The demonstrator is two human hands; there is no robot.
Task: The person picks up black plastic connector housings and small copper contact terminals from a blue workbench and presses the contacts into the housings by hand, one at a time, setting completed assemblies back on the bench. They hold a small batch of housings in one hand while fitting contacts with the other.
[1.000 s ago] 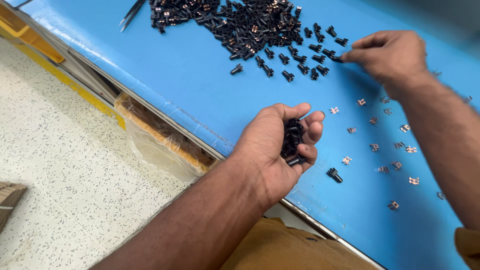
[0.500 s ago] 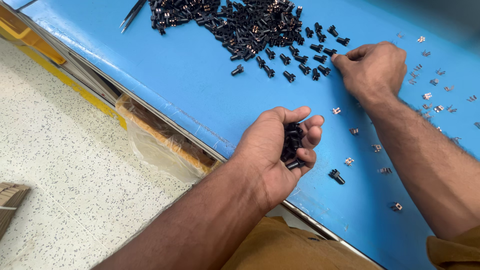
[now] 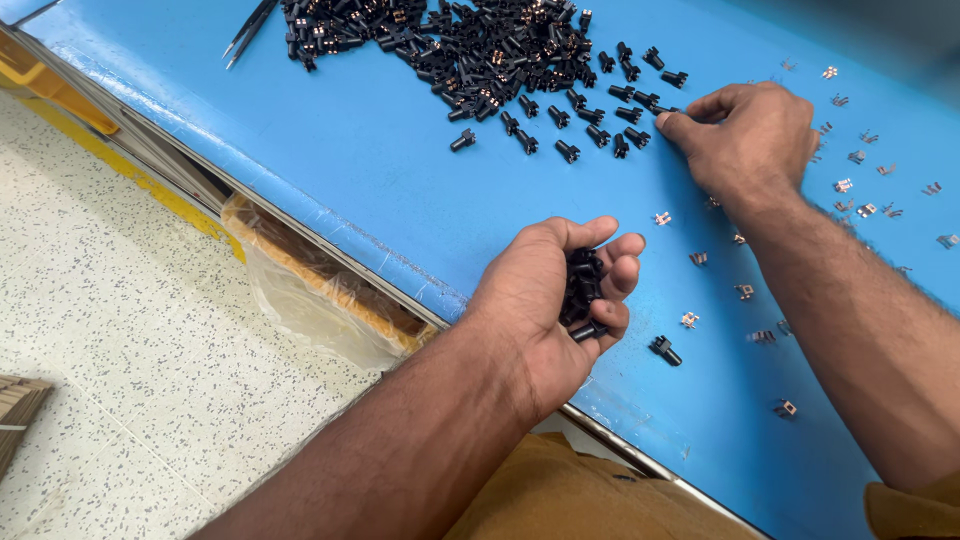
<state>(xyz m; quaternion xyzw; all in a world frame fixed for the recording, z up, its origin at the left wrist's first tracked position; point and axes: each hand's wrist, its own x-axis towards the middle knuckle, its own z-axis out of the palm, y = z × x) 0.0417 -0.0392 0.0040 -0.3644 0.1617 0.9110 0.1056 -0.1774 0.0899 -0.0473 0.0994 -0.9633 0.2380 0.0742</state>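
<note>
The right hand (image 3: 750, 135) has reached the pile of black parts (image 3: 470, 45), fingertips pinching one at its edge; beside it, the cupped left hand (image 3: 555, 300) stores a handful (image 3: 582, 290).

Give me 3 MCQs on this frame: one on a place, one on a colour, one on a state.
1. Where does the big pile of black parts lie?
A. At the far edge of the table, ahead of the hands
B. On the speckled floor
C. Inside the clear bag

2. What colour is the table top?
A. Green
B. Blue
C. White

3. How is the left hand?
A. Flat and empty on the table
B. Cupped, palm up, with black parts in it
C. Gripping the tweezers

Answers:
1. A: the heap sits at the top of the view, on the table.
2. B: the surface under all the parts is blue.
3. B: its fingers curl around a small clutch of black parts, while the right hand pinches at a part near the pile's edge.
</note>
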